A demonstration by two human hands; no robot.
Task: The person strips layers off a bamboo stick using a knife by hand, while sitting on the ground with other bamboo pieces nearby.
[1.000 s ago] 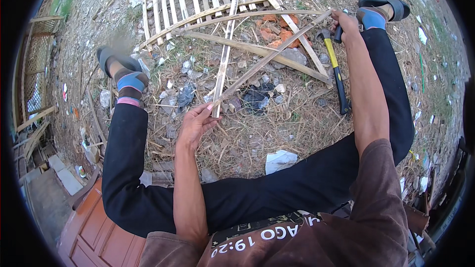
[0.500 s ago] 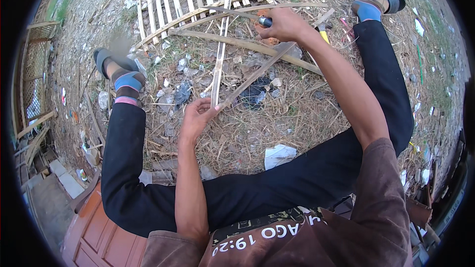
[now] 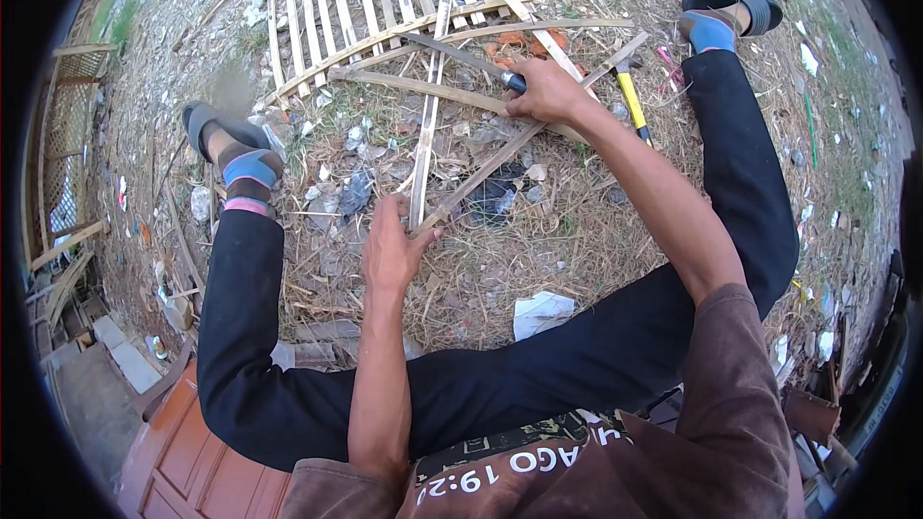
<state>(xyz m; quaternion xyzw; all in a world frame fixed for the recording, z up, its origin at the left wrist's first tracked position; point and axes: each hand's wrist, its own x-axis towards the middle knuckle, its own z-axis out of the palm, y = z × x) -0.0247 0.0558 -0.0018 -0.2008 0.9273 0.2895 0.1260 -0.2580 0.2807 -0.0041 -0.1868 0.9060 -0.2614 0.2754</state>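
Note:
My left hand (image 3: 388,242) grips the near ends of two bamboo strips between thumb and fingers, where they meet at an angle. The pale bamboo strip (image 3: 430,125) runs away from me to the slatted frame; the darker bamboo strip (image 3: 490,169) slants off to the right, passing by my right wrist. My right hand (image 3: 546,94) is closed around the dark handle of a knife (image 3: 460,55). Its blade points to the far left, crossing over the pale strip. A slatted bamboo frame (image 3: 332,62) with curved crosspieces lies just beyond both hands.
Right of my right hand lies a tool with a yellow and black handle (image 3: 632,101), seemingly a hammer. A white scrap (image 3: 543,314) and dark plastic (image 3: 495,194) lie on the littered dry grass. My legs spread to both sides; a reddish-brown panelled board (image 3: 197,442) is at lower left.
My right hand has come nearer and slightly left with the knife, uncovering the yellow-handled tool. My left hand has shifted slightly nearer and right, still gripping the strips.

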